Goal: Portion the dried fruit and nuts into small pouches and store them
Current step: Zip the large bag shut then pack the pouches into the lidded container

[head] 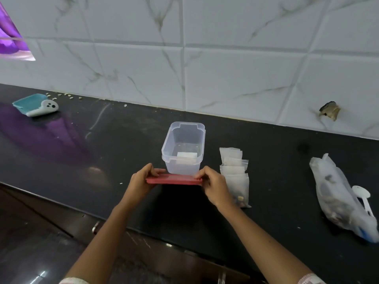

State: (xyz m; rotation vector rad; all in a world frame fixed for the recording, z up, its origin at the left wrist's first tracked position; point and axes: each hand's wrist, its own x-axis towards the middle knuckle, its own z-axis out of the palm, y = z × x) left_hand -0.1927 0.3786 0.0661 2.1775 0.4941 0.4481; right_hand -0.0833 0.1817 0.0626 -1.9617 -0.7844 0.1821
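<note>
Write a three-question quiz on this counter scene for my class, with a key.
1. True or false: the left hand and right hand both hold the lid.
2. The pouches lie to the tub's: A left; B right; C on the lid.
3. Fill in: the scoop lies beside the ____.
Key: 1 true; 2 B; 3 bag.

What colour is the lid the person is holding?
The lid is red, flat and held at both ends; the head view shows it plainly.
</note>
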